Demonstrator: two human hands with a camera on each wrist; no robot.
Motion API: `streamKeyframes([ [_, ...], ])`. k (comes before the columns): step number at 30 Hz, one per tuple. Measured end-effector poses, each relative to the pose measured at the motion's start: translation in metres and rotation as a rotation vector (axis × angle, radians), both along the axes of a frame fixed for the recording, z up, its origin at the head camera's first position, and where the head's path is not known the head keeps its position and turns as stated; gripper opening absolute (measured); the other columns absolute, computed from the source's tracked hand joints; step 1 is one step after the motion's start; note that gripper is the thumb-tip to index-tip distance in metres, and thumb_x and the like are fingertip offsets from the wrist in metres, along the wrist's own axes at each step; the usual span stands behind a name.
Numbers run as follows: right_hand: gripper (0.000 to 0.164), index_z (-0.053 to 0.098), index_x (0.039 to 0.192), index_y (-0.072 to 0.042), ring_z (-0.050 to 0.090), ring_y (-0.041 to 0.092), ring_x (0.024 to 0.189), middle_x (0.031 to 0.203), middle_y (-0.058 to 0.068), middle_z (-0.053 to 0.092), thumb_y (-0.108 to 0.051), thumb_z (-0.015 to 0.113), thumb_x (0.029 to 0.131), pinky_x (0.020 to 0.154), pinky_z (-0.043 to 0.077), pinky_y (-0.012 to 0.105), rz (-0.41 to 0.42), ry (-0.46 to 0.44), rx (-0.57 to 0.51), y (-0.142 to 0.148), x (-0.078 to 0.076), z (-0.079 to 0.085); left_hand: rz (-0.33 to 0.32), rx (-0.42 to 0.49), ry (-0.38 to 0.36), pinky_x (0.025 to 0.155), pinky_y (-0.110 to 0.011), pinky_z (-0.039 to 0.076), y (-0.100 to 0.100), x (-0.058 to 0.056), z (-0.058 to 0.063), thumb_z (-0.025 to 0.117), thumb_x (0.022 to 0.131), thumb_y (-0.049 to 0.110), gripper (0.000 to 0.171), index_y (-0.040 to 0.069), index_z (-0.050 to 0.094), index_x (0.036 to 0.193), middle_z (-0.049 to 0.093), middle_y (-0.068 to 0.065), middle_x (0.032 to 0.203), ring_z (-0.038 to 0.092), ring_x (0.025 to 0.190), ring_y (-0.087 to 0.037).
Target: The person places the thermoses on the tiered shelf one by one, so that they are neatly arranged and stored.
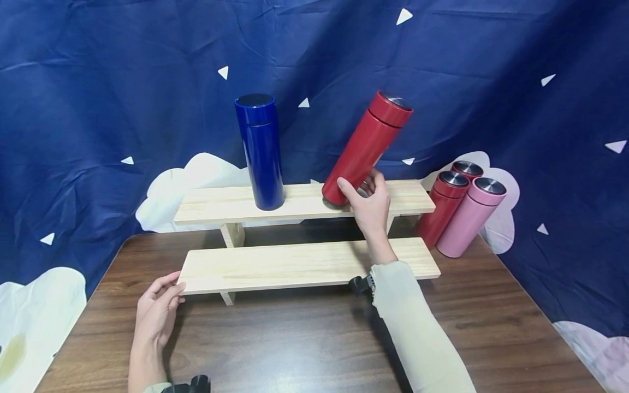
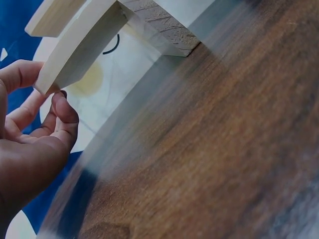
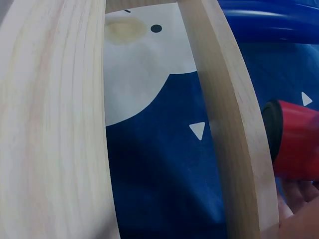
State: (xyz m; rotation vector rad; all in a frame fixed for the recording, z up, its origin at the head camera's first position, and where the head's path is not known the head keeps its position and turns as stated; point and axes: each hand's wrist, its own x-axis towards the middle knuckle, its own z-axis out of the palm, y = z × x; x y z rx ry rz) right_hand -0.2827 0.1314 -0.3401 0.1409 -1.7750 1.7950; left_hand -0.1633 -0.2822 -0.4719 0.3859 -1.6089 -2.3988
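Observation:
My right hand (image 1: 371,210) grips a red thermos bottle (image 1: 366,147) near its lower end. The bottle leans to the right, its base low over the upper board (image 1: 314,199) of a two-step wooden shelf. From the right wrist, its dark base (image 3: 272,130) shows close to that board's edge. On the same board, further left, stands a blue thermos bottle (image 1: 262,158), upright. At the lower board's (image 1: 295,266) left front corner, my left hand (image 1: 156,311) pinches the wood. In the left wrist view the fingers (image 2: 65,112) curl at the board's end.
Two more red thermos bottles (image 1: 444,204) and a pink one (image 1: 472,218) stand together beyond the shelf's right end, on the brown wooden table (image 1: 304,338). Behind everything hangs a blue cloth (image 1: 147,98) with white triangles and cloud shapes.

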Motion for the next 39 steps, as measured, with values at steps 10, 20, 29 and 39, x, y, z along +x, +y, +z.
streamKeyframes([
  [10,0.068,0.055,0.139,-0.004,0.064,0.023,0.112,0.126,0.013,0.066,-0.026,0.086,0.083,0.097,0.053,0.036,0.000,-0.012,0.137,-0.009,-0.008,0.002,-0.015,-0.003,0.021,0.066,-0.021,0.051,0.001,0.000,0.000,0.067,0.092,-0.008,0.023,0.011,0.074,0.103,0.063,-0.001,0.093,0.059,0.075,-0.009],
  [20,0.069,0.054,0.141,-0.006,0.064,0.022,0.110,0.124,0.013,0.067,-0.028,0.085,0.083,0.092,0.056,0.039,-0.005,-0.039,0.267,-0.015,-0.011,0.004,-0.011,-0.015,0.002,0.066,-0.022,0.050,0.002,0.000,-0.001,0.068,0.092,-0.007,0.021,0.009,0.073,0.104,0.061,-0.001,0.092,0.059,0.075,-0.010],
  [29,0.073,0.050,0.144,-0.006,0.068,0.027,0.105,0.124,0.016,0.066,-0.031,0.085,0.084,0.092,0.056,0.040,-0.012,-0.067,0.313,-0.015,-0.015,0.002,-0.015,-0.022,-0.008,0.067,-0.022,0.050,0.001,0.000,-0.002,0.068,0.092,-0.007,0.022,0.010,0.073,0.105,0.062,-0.001,0.094,0.060,0.076,-0.010],
  [39,0.076,0.048,0.145,-0.005,0.066,0.028,0.110,0.129,0.017,0.064,-0.031,0.085,0.084,0.095,0.055,0.040,0.021,-0.068,0.319,-0.015,-0.018,0.003,-0.009,-0.008,0.007,0.068,-0.022,0.050,0.000,0.000,-0.001,0.067,0.093,-0.008,0.022,0.008,0.072,0.107,0.064,-0.001,0.094,0.060,0.078,-0.011],
])
